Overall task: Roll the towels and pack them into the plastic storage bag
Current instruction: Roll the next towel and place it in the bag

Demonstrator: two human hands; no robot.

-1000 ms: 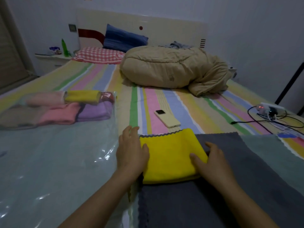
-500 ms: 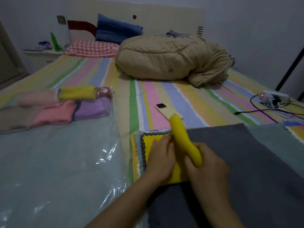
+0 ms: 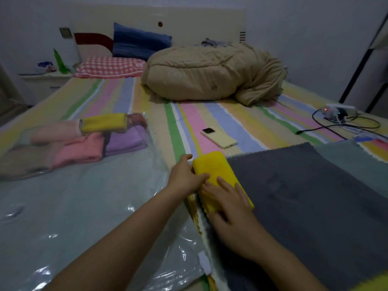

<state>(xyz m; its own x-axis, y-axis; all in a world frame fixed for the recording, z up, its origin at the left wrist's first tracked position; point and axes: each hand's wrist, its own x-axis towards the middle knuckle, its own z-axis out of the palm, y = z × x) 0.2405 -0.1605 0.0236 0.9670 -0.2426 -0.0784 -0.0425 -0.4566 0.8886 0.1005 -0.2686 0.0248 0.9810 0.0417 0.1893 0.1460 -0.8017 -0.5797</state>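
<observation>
A yellow towel (image 3: 216,171), rolled into a thick tube, lies at the left edge of a flat dark grey towel (image 3: 304,198) on the bed. My left hand (image 3: 184,177) grips its left side, thumb on top. My right hand (image 3: 228,200) presses down on the near end of the roll. A clear plastic storage bag (image 3: 84,206) spreads flat to the left. At its far end sit several rolled towels: a yellow one (image 3: 102,122), a pink one (image 3: 79,150) and a purple one (image 3: 126,140). A grey-green towel (image 3: 352,158) lies under the dark grey one.
A cream phone (image 3: 218,138) lies on the striped sheet just beyond the roll. A tan bundled quilt (image 3: 210,74) fills the middle of the bed. A power strip with cables (image 3: 336,112) sits at the right edge. Pillows lean at the headboard.
The yellow towel went from a folded flat square to a finished roll. Both hands moved with it to the left edge of the grey towel, and the view shifted.
</observation>
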